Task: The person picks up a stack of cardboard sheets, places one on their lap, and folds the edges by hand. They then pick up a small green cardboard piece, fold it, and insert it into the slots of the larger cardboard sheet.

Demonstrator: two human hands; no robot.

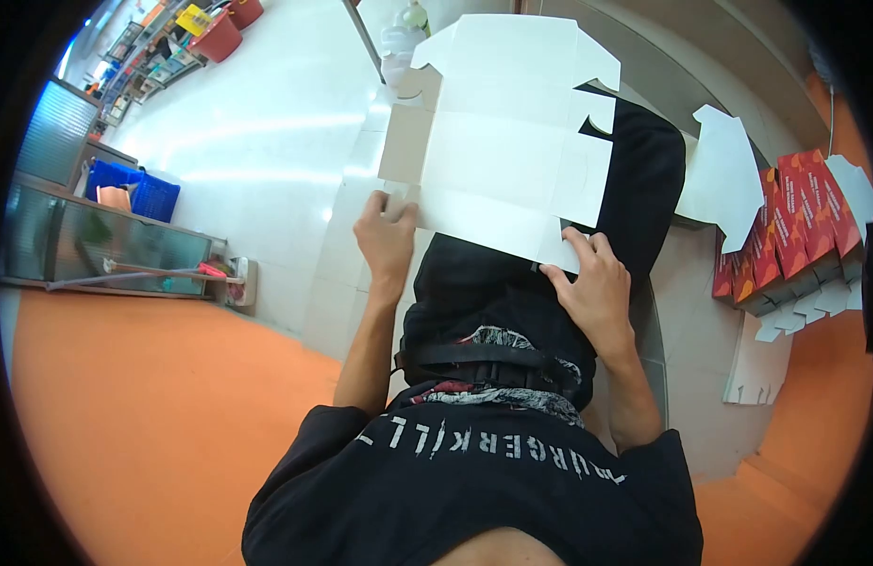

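A white die-cut cardboard sheet (512,132), unfolded, lies over the black-clothed lap, its inner side up. My left hand (386,236) grips its near left corner, fingers curled round a small flap. At the near right corner, my right hand (592,283) pinches the edge between thumb and fingers. The side flaps on the left stand partly bent and look greyer than the middle panel. Slots and dark cut-outs show along the right edge.
Red patterned boxes (805,212) stand in a row at the right, with another white cardboard piece (724,174) beside them. White flat pieces (759,363) lie below. A blue crate (153,196) and glass cabinet (106,241) are at the left.
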